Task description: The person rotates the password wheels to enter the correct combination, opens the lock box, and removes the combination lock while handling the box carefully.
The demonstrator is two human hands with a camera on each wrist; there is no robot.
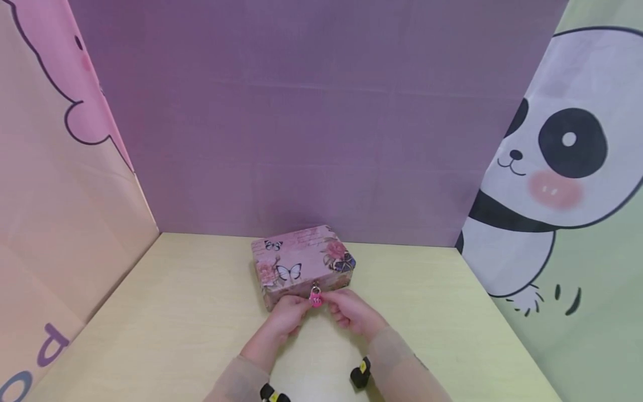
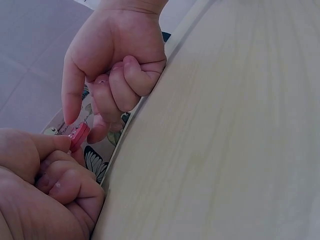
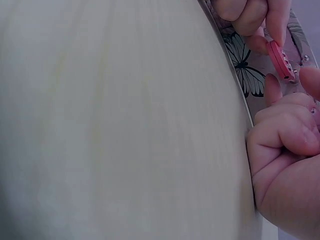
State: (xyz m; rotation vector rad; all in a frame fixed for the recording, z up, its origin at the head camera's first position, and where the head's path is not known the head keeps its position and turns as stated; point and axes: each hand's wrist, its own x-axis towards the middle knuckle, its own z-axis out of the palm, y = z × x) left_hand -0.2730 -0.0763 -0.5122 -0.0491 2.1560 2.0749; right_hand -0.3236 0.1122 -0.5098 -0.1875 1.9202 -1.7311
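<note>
A pink combination padlock (image 1: 315,299) with number wheels hangs by its shackle from the front of a pink box (image 1: 306,258) printed with butterflies and flowers. The box lid is down. My left hand (image 1: 288,314) pinches the padlock between thumb and finger, as the left wrist view shows on the red-looking body (image 2: 79,135). From the other side comes my right hand (image 1: 353,312). In the right wrist view its thumb and index finger stand apart close to the padlock (image 3: 281,61), the other fingers curled in. Whether a fingertip touches it is hard to tell.
The box stands on a pale wood-grain table (image 1: 166,324), near a purple back wall (image 1: 311,123). Side panels carry a pink cartoon figure (image 1: 55,61) on the left and a panda (image 1: 572,145) on the right. Black-and-yellow devices (image 1: 360,375) sit at the wrists.
</note>
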